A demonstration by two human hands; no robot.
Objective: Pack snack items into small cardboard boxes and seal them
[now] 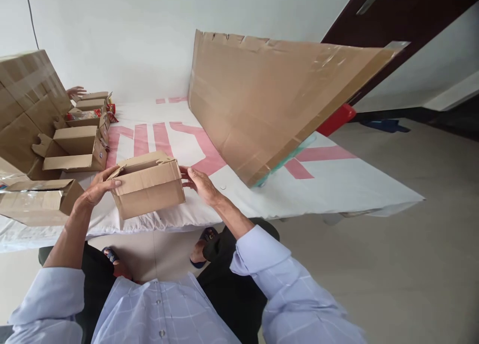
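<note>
A small brown cardboard box [149, 199] is held between my two hands near the table's front edge, tilted a little, its top partly open. My left hand [98, 185] grips its left end, the thumb lying on the front flap. On the right end, the fingers of my right hand [200, 183] press against the side, partly hidden behind the box. Left of my hands, an open cardboard box [71, 162] stands with its flaps raised. Another carton [39, 207] with clear tape lies close to my left wrist.
A large cardboard sheet [262, 104] stands slanted at the back right, a red object [337, 119] behind it. Small boxes with red packets [84, 114] line the left, beside big cartons [32, 94]. Another person's hand [76, 91] shows there. White cloth with pink markings [329, 184] covers the table.
</note>
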